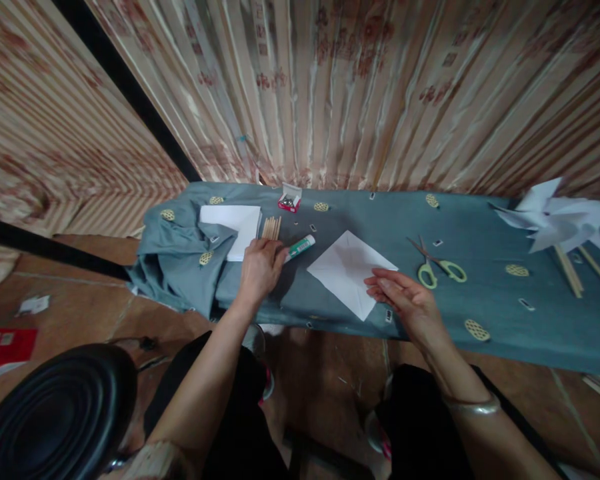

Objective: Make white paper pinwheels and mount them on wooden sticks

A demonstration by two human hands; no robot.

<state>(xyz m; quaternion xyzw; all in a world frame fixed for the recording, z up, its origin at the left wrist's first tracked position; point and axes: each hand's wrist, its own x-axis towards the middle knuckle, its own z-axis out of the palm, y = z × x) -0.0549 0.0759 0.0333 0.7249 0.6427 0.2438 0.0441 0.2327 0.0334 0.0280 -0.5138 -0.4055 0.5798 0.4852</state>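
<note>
My left hand (263, 267) is closed on the lower end of a green-and-white glue stick (301, 248), just in front of a bundle of thin wooden sticks (272, 228). A square sheet of white paper (347, 273) with crease lines lies cornerwise on the cloth to the right of the glue stick. Over the right corner of that sheet hovers my right hand (405, 300), fingers loosely stretched out and nothing visible in them. Scissors (436, 264) with yellow-green handles lie partly open to the right of the paper.
White paper sheets (237, 217) are stacked at the left, partly under bunched tablecloth (180, 260). Behind the sticks stands a small open red box (290, 200) of metal pins. White paper pinwheels (555, 217) on sticks lie at the far right. A black round stool (55, 413) is at lower left.
</note>
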